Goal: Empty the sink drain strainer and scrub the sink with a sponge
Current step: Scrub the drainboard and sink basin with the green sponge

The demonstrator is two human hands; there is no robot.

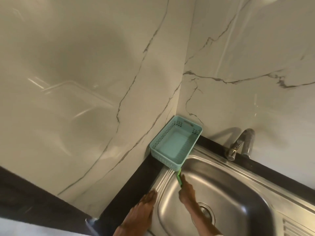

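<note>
1. Gripping a thin green sponge (179, 178), the right hand (187, 191) presses it edge-on at the sink's (238, 193) far-left rim.
2. Left hand (144, 206) lies flat, fingers spread, on the left rim.
3. Right forearm partly covers the drain strainer (205, 212).

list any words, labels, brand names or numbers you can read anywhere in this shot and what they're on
None: no text shows on the teal basket, the tap, the sink, the marble wall, or the green sponge in the right hand.
</note>
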